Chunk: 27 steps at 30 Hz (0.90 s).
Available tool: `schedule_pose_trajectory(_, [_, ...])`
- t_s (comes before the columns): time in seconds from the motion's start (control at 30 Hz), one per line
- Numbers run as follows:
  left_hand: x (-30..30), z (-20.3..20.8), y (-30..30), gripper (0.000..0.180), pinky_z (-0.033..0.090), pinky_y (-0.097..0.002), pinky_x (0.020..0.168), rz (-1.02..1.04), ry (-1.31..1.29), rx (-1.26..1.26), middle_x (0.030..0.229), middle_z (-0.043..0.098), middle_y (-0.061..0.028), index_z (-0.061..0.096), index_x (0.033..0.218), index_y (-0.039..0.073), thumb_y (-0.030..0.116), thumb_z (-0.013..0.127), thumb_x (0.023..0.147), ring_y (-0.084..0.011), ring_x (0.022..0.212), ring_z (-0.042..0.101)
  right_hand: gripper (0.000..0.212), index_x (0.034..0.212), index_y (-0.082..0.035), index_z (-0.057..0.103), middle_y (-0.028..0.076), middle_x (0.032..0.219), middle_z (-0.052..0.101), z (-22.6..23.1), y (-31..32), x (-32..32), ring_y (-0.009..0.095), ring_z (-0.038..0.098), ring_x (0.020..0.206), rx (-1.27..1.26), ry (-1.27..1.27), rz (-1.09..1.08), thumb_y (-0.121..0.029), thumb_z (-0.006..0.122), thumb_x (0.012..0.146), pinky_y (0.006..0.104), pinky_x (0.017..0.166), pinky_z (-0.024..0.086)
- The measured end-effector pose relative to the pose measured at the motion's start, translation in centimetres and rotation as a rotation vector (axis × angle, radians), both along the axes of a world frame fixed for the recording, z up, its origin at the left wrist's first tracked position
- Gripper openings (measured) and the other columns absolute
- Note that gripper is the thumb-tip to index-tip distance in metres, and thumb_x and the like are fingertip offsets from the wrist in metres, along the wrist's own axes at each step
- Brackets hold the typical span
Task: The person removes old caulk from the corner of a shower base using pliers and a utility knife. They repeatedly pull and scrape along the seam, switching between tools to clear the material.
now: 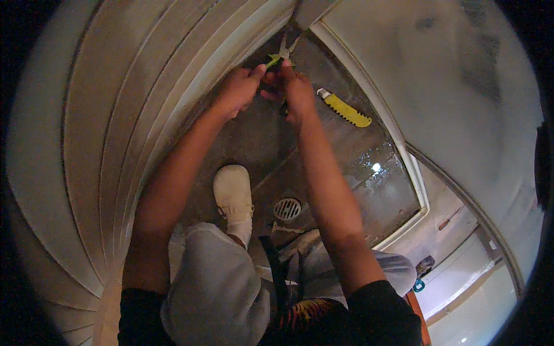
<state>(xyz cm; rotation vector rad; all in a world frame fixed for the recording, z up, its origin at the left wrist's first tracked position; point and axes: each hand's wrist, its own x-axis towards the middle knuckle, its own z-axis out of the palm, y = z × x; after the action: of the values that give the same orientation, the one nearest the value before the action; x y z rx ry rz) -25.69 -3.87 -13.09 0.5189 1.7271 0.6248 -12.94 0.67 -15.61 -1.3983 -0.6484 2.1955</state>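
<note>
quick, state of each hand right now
Left hand: closed, apparently on a green handle of the pliers.
Right hand: closed on the pliers.

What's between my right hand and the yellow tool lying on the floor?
In the head view, only a narrow strip of bare dark floor shows between your right hand and the yellow tool.

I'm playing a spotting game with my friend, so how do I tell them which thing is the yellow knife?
Start at the dark floor and find the round drain grate. Look up and right from it, to just right of the right hand, for a yellow utility knife. Unlike the held pliers, it lies loose, with black notches along one side.
</note>
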Motion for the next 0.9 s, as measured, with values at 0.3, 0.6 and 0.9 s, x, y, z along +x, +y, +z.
schedule_pose_trajectory(0.3, [1.5,-0.9,-0.6,0.034,0.02,-0.0215,0.033,0.436,-0.372,-0.023,0.051,0.034,0.0059,0.044,0.067,0.013,0.039,0.058,0.084,-0.0049,0.037,0.028,0.04,0.105,-0.007,0.053,0.013,0.108,0.06,-0.4,0.0,0.1,0.024,0.058,0.089,-0.326,0.555,-0.139,-0.043,0.042,0.091,0.0405,0.075,0.047])
schedule_pose_trajectory(0.6, [2.1,-0.5,-0.1,0.022,0.021,-0.0201,0.033,0.604,-0.431,-0.016,0.056,0.039,0.0075,0.049,0.072,0.018,0.031,0.064,0.081,-0.0036,0.037,0.03,0.05,0.105,-0.003,0.053,0.011,0.103,0.06,-2.5,0.2,-0.6,0.023,0.058,0.085,-0.269,0.471,-0.023,-0.048,0.041,0.09,0.0333,0.076,0.046])
schedule_pose_trajectory(0.9, [1.7,-0.8,-0.5,0.018,0.02,-0.0208,0.033,0.632,-0.509,-0.031,0.058,0.042,0.0071,0.048,0.076,0.02,0.029,0.063,0.082,-0.0046,0.036,0.029,0.041,0.09,-0.006,0.055,0.007,0.077,0.061,-1.3,0.1,-2.8,0.019,0.055,0.064,-0.243,0.183,-0.051,-0.046,0.047,0.088,0.0311,0.059,0.046])
